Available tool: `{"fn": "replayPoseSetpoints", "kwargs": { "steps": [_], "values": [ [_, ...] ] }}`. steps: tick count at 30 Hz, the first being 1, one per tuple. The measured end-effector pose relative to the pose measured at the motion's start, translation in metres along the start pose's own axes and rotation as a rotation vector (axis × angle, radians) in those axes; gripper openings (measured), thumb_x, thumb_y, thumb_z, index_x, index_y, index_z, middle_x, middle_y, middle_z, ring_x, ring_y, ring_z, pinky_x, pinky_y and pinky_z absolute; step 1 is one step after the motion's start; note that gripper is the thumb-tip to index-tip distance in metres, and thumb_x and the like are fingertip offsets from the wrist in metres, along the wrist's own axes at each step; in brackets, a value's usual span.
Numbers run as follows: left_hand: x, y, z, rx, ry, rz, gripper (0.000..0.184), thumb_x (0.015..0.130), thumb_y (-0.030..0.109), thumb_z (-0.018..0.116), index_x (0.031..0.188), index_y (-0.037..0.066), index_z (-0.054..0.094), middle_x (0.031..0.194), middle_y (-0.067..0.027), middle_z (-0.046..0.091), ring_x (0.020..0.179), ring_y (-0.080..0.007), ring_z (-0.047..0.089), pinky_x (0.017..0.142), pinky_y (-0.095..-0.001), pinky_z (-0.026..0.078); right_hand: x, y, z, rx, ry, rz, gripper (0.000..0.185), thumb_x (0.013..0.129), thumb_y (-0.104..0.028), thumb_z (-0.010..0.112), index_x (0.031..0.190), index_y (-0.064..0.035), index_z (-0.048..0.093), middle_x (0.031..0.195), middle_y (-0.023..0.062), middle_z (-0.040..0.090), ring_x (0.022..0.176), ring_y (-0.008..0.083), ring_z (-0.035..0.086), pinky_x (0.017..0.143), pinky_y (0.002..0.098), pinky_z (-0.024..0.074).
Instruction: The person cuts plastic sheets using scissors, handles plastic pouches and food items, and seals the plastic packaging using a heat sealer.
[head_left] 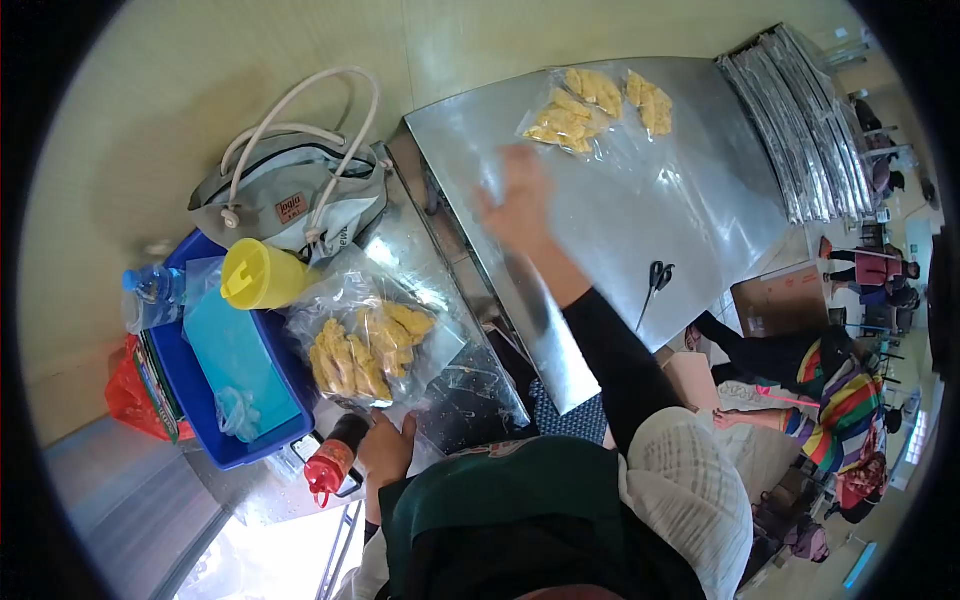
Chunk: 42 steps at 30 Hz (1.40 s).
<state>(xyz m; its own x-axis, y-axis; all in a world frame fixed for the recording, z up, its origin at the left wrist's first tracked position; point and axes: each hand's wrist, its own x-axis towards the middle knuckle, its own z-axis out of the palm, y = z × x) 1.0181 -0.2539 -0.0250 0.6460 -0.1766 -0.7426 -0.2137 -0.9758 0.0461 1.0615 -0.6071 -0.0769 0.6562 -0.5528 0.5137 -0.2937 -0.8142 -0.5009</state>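
Observation:
My right hand (522, 200) is over the steel table (600, 225), smeared by motion, so its fingers cannot be read. Beyond it lie clear plastic bags of yellow, crumb-coated food pieces (565, 122), with another such bag (652, 103) beside them. On the lower left, my left hand (388, 450) rests with thumb and forefinger apart, at the near edge of more bagged yellow pieces (350, 365). Right beside that hand lies a dark bottle with a red cap (332, 465). Whether the fingers touch the bag or bottle is unclear.
Scissors (655, 285) lie on the steel table. Wrapped flat stacks (800, 125) stand at its far right. Leftward are a blue bin (195, 400), a yellow lidded container (262, 275) and a grey bag (290, 190). A person in a striped top (840, 405) is at the right.

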Motion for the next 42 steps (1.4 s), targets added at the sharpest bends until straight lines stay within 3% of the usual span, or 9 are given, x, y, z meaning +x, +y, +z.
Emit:
{"fn": "replayPoseSetpoints", "kwargs": {
  "steps": [4, 10, 12, 15, 20, 27, 34, 35, 42],
  "values": [
    [0.001, -0.004, -0.002, -0.001, 0.006, 0.020, 0.067, 0.084, 0.051, 0.046, 0.114, -0.010, 0.045, 0.086, -0.0287, 0.062, 0.083, -0.0421, 0.061, 0.074, -0.0468, 0.048, 0.047, 0.095, -0.070, -0.796, -0.285, 0.321, 0.075, 0.068, -0.031, 0.069, 0.134, -0.0150, 0.036, 0.138, 0.0222, 0.027, 0.129, 0.0449, 0.019, 0.102, 0.0527, 0.0244],
    [0.003, -0.007, 0.002, -0.037, 0.014, 0.054, 0.065, 0.084, 0.050, 0.047, 0.113, -0.008, 0.046, 0.085, -0.0286, 0.062, 0.083, -0.0417, 0.061, 0.074, -0.0472, 0.048, 0.052, 0.201, -0.066, -0.666, -0.466, 0.327, 0.044, 0.080, -0.015, 0.052, 0.123, -0.0116, 0.046, 0.123, 0.0178, 0.049, 0.116, 0.0332, 0.047, 0.094, 0.0517, 0.0370],
    [0.003, -0.012, 0.004, -0.076, 0.044, 0.053, 0.065, 0.084, 0.050, 0.048, 0.113, -0.008, 0.046, 0.085, -0.0284, 0.062, 0.083, -0.0413, 0.061, 0.074, -0.0473, 0.048, 0.045, 0.253, -0.049, -0.653, -0.341, 0.184, 0.029, 0.082, -0.007, 0.045, 0.109, -0.0075, 0.055, 0.105, 0.0172, 0.060, 0.095, 0.0308, 0.060, 0.083, 0.0462, 0.0463],
    [0.001, -0.016, 0.006, -0.120, 0.075, 0.069, 0.064, 0.084, 0.050, 0.049, 0.114, -0.007, 0.046, 0.083, -0.0271, 0.062, 0.078, -0.0394, 0.063, 0.068, -0.0461, 0.049, 0.067, 0.189, -0.069, -0.697, -0.165, -0.054, 0.024, 0.081, -0.009, 0.047, 0.101, -0.0063, 0.060, 0.082, 0.0156, 0.063, 0.072, 0.0319, 0.062, 0.061, 0.0430, 0.0499],
    [-0.002, -0.022, 0.010, -0.164, 0.093, 0.100, 0.065, 0.085, 0.048, 0.048, 0.116, -0.009, 0.044, 0.078, -0.0234, 0.063, 0.072, -0.0371, 0.064, 0.062, -0.0444, 0.051, 0.097, 0.040, -0.129, -0.653, -0.215, -0.128, 0.025, 0.081, -0.013, 0.049, 0.102, -0.0081, 0.061, 0.086, 0.0170, 0.062, 0.079, 0.0343, 0.060, 0.066, 0.0425, 0.0477],
    [-0.008, -0.023, 0.019, -0.172, 0.054, 0.165, 0.069, 0.087, 0.048, 0.044, 0.122, -0.011, 0.040, 0.076, -0.0222, 0.064, 0.071, -0.0356, 0.064, 0.061, -0.0431, 0.051, 0.082, -0.133, -0.151, 0.382, -0.837, 0.118, 0.015, 0.080, 0.002, 0.051, 0.093, 0.0027, 0.058, 0.071, 0.0001, 0.053, 0.064, 0.0058, 0.047, 0.057, 0.0223, 0.0398],
    [-0.020, -0.020, 0.007, -0.166, 0.049, 0.165, 0.054, 0.086, 0.047, 0.047, 0.107, -0.004, 0.048, 0.087, -0.0217, 0.064, 0.077, -0.0345, 0.065, 0.066, -0.0431, 0.052, 0.029, -0.307, -0.063, 0.549, -0.944, -0.514, 0.020, 0.073, -0.001, 0.055, 0.092, -0.0022, 0.060, 0.081, 0.0109, 0.061, 0.074, 0.0244, 0.062, 0.066, 0.0353, 0.0493],
    [-0.018, -0.019, 0.009, -0.165, 0.054, 0.173, 0.055, 0.086, 0.047, 0.048, 0.106, -0.004, 0.049, 0.087, -0.0212, 0.064, 0.077, -0.0346, 0.065, 0.066, -0.0431, 0.052, -0.008, -0.331, -0.029, 0.721, -0.595, -0.688, 0.023, 0.070, -0.004, 0.056, 0.092, -0.0046, 0.061, 0.083, 0.0097, 0.061, 0.077, 0.0267, 0.061, 0.069, 0.0386, 0.0485],
    [-0.002, -0.034, 0.040, -0.168, 0.023, 0.177, 0.048, 0.083, 0.046, 0.050, 0.118, 0.013, 0.053, 0.107, -0.0185, 0.059, 0.098, -0.0347, 0.058, 0.081, -0.0450, 0.047, -0.123, -0.345, 0.047, 0.328, -0.529, -1.223, 0.015, 0.066, -0.017, 0.056, 0.075, -0.0071, 0.063, 0.075, 0.0065, 0.058, 0.076, 0.0241, 0.056, 0.065, 0.0384, 0.0421]
  ]
}}
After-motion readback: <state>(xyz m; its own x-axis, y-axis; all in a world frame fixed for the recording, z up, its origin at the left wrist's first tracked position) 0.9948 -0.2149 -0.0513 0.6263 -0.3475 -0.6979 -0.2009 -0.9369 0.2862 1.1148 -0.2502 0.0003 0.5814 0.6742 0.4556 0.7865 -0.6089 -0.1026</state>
